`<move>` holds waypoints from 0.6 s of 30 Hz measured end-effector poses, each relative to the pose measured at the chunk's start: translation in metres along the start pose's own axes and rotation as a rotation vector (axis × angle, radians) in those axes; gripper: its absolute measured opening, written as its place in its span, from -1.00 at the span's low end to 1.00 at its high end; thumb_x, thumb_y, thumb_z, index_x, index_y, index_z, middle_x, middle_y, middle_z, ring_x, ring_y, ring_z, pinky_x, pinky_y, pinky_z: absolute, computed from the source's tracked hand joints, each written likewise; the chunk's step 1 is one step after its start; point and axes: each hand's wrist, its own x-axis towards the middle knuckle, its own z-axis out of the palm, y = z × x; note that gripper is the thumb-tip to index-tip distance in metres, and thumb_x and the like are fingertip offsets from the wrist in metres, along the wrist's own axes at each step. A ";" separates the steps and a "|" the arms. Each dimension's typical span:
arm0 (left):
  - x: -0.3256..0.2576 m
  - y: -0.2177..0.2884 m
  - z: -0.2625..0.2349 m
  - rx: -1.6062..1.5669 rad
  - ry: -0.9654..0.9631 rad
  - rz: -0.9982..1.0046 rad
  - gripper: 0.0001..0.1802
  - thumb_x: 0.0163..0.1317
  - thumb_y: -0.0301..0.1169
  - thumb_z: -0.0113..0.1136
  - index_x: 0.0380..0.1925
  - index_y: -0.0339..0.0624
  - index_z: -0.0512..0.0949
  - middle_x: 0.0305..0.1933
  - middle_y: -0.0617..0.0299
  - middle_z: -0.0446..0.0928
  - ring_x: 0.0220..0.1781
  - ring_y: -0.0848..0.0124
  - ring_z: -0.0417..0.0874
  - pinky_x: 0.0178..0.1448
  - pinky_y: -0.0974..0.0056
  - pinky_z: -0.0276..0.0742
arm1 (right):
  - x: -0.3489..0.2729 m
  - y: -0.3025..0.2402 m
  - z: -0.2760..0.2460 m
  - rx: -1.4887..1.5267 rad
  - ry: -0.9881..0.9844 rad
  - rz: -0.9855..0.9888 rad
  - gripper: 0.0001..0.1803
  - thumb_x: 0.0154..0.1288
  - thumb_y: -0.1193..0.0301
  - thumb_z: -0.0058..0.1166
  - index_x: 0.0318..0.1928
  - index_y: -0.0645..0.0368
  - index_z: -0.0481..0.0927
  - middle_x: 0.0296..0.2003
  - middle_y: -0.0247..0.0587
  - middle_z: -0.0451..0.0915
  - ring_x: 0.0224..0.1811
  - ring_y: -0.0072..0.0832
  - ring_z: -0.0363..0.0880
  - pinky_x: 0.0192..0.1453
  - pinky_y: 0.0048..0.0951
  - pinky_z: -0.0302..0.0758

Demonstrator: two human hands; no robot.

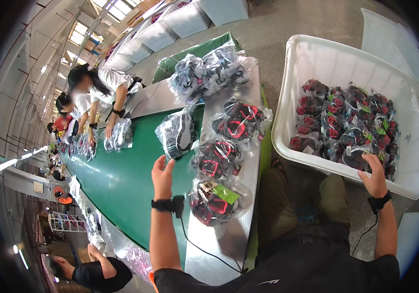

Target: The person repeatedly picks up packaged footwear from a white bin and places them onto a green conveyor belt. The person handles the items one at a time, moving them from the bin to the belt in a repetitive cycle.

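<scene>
Left hand (161, 172) spread open beside a bagged item (176, 133); right hand (374, 172) grip hidden among bin (317, 56) bags.

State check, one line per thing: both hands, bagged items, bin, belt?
left hand: open, raised beside a black bagged item on the green belt
right hand: in the white bin, on a bagged item
red-black bagged items: sealed, lined along the metal ledge

We look down on a grey concrete floor (287, 24) in a factory hall. Skylights (116, 9) brighten the roof, and white bins (180, 22) line the far wall.
</scene>
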 end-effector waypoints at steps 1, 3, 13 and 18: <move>0.024 -0.011 0.001 -0.005 0.024 -0.039 -0.34 0.32 -0.22 0.46 0.30 -0.40 0.52 0.30 -0.05 0.59 0.35 0.21 0.55 0.42 0.17 0.44 | -0.001 -0.007 -0.002 -0.015 0.020 0.003 -0.40 0.10 0.58 0.31 0.22 0.32 0.54 0.15 0.08 0.57 0.25 0.01 0.55 0.40 -0.20 0.42; 0.070 -0.028 -0.002 -0.018 0.001 -0.158 -0.20 0.28 -0.17 0.48 0.41 -0.39 0.42 0.37 -0.08 0.55 0.37 0.19 0.55 0.41 0.19 0.44 | -0.001 -0.017 -0.008 -0.052 0.029 -0.001 -0.41 0.10 0.58 0.31 0.21 0.32 0.54 0.13 0.08 0.58 0.24 0.02 0.55 0.39 -0.20 0.43; 0.166 -0.098 0.045 -0.216 -0.182 -0.364 -0.32 0.22 -0.22 0.48 0.22 -0.45 0.49 0.01 -0.01 0.69 -0.10 0.22 0.76 -0.06 0.07 0.70 | 0.003 -0.037 -0.005 -0.044 0.032 0.055 -0.47 0.10 0.58 0.30 0.15 0.33 0.57 0.02 0.08 0.62 0.13 0.03 0.61 0.30 -0.17 0.50; 0.129 -0.081 0.038 -0.176 -0.061 -0.286 0.11 0.02 -0.39 0.56 0.52 -0.54 0.15 0.21 -0.12 0.59 0.12 0.13 0.67 0.22 0.14 0.59 | 0.004 -0.053 0.012 -0.005 -0.012 0.000 -0.48 0.11 0.59 0.30 0.14 0.34 0.57 -0.02 0.12 0.61 0.09 0.06 0.62 0.24 -0.16 0.52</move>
